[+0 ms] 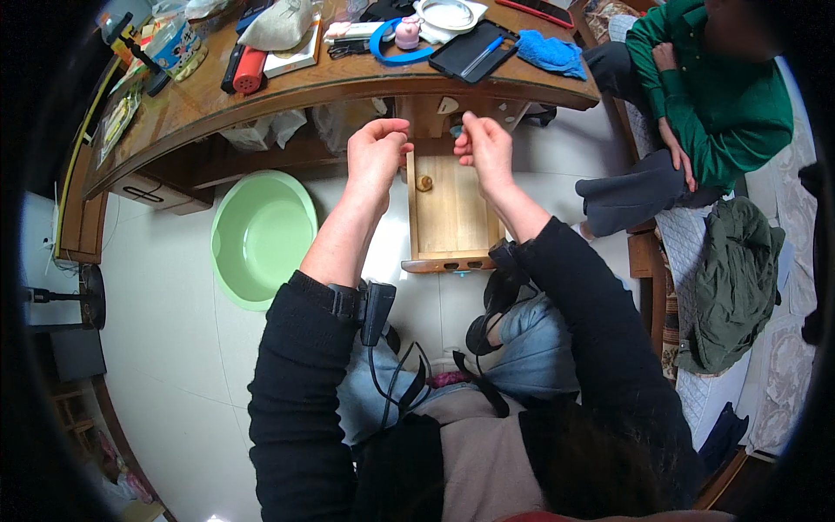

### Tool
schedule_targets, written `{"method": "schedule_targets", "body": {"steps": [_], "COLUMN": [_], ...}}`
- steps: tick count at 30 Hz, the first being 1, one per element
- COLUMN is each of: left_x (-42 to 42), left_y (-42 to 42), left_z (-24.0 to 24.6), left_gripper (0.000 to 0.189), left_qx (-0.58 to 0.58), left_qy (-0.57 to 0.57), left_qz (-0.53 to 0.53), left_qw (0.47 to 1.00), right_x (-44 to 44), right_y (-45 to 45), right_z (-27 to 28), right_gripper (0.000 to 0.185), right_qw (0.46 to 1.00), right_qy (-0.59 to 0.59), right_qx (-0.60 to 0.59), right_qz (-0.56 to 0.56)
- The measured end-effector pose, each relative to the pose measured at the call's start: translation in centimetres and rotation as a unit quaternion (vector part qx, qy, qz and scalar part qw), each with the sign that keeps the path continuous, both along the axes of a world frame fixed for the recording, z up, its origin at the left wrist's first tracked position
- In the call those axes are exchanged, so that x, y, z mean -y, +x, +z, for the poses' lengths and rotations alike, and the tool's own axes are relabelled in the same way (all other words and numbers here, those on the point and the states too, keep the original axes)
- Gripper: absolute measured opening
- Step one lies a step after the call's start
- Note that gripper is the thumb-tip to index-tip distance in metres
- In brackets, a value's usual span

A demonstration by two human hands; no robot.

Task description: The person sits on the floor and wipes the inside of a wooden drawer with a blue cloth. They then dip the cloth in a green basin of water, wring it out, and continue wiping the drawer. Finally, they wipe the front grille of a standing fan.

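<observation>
My left hand (378, 153) is raised at the upper middle, left of the pulled-out wooden drawer (456, 222), its fingers curled with the tips near the thumb. Facing it, my right hand (484, 147) is raised over the drawer's right side, fingers bent in and thumb against them. A gap lies between the two hands. Whether anything small is pinched in either hand cannot be made out. Inside the drawer, near its left wall, lies a small round brown object (425, 183). A light blue thing (456, 131) shows behind my right fingertips.
A green plastic basin (264, 241) stands on the floor left of the drawer. The glass-topped wooden desk (365, 77) holds a blue cloth (551, 53), a black tray-like case with a pen, a red-ended object (250, 70) and a cloth bag. At the right sits a person (717, 117) in green.
</observation>
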State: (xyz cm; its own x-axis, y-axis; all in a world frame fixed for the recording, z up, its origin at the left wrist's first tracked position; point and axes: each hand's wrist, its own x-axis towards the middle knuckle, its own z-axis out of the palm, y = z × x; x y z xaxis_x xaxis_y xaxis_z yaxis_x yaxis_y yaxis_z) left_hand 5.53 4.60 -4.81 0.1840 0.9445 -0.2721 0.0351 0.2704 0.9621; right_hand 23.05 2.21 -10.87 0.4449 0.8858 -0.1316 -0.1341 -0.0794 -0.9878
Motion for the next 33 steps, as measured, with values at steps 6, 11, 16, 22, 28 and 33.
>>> {"method": "schedule_targets", "body": {"steps": [6,11,16,22,28,33], "left_x": [0.4,0.2,-0.1,0.3,2.1,3.2], "left_y": [1.1,1.7,2.3,3.0,3.7,3.0], "left_z": [0.2,0.3,0.5,1.0,1.6,1.6], "left_gripper": [0.024,0.023,0.021,0.027,0.024,0.028], "left_qx": [0.050,0.082,0.124,0.153,0.134,0.115], "left_qy": [-0.012,-0.018,-0.034,-0.034,-0.012,-0.041], "left_qz": [-0.004,0.012,0.000,-0.096,-0.122,-0.150], "left_qw": [0.999,0.996,0.992,0.983,0.983,0.981], "right_x": [-2.0,-2.1,1.4,5.7,5.2,5.0], "right_y": [0.4,0.1,1.5,1.9,3.0,4.7], "right_z": [7.4,7.9,7.8,7.9,8.3,8.7], "right_gripper": [0.035,0.028,0.021,0.023,0.033,0.027], "right_qw": [0.990,0.986,0.982,0.980,0.991,0.982], "right_qy": [-0.028,0.016,-0.004,-0.092,-0.064,-0.073], "right_qx": [-0.138,-0.167,-0.182,-0.120,0.094,0.068], "right_qz": [-0.013,-0.018,0.044,0.132,0.076,0.158]}}
